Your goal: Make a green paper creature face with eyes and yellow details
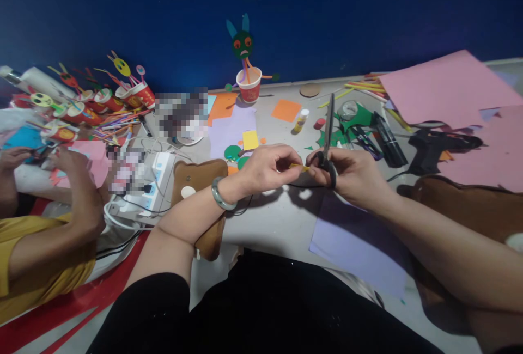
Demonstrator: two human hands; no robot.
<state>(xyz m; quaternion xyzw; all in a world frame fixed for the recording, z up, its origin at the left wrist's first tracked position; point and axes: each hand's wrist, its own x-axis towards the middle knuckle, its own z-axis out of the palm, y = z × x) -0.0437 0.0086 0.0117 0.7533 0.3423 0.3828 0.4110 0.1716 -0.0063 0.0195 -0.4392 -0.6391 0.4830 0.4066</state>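
Note:
My left hand (273, 168) pinches a small yellow piece of paper (301, 168) between thumb and fingertips. On the other side, my right hand (354, 175) is closed around a pair of scissors (328, 136), whose blades point up and away from me. Its fingertips also meet the right end of the yellow piece. Just beyond the left hand lie a yellow paper square (250, 140) and green paper circles (232, 152). A glue stick (301, 120) stands behind the hands. Below the right hand, a lilac sheet (359, 245) hangs over the table edge.
A paper cup (249, 86) with a green paper figure stands by the blue wall. To the right are a glue gun (443, 147), black markers (389, 140) and pink sheets (453, 90). At left, a power strip (153, 188) sits near a co-worker's hands (67, 160).

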